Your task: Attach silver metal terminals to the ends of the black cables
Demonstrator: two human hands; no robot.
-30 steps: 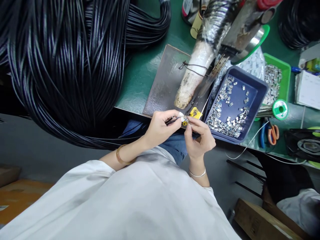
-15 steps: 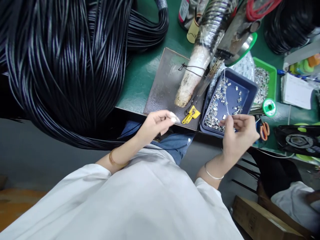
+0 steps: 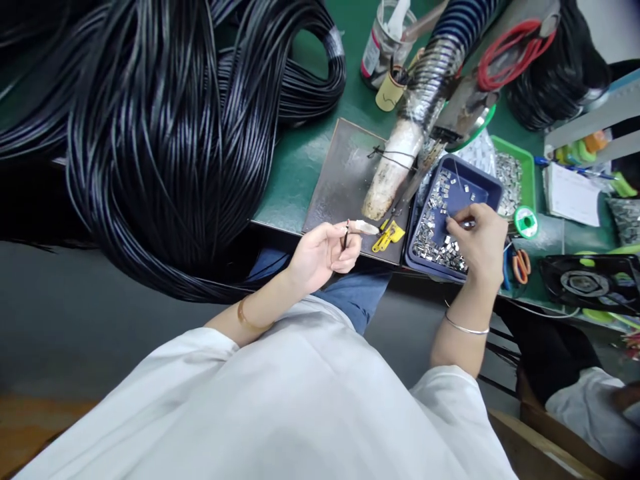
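My left hand [image 3: 317,257] is closed near the table edge, pinching the end of a thin black cable [image 3: 345,239]. Its forefinger, wrapped in a white cover [image 3: 366,227], points towards a small yellow tool [image 3: 389,237]. My right hand [image 3: 481,243] is over the blue tray [image 3: 493,190], thumb and forefinger together; whatever lies between them is too small to make out. Beneath it, many small metal connector pieces [image 3: 431,243] lie loose in the tray. Above the dark work board [image 3: 333,180] ends a wrapped extraction hose [image 3: 395,160], with a soldering iron [image 3: 423,167] beside it.
Large bundles of black cable [image 3: 170,147] cover the left side. A green tray [image 3: 527,173], solder spool [image 3: 526,222], orange-handled scissors [image 3: 521,265] and black fan [image 3: 590,281] stand right. A jar [image 3: 373,60] is behind. Another person's white-clothed body [image 3: 585,407] shows at lower right.
My right hand has left the thin white solder strand and turned down over the tray. My left hand has rolled palm-up, showing the black cable end. The view has shifted slightly.
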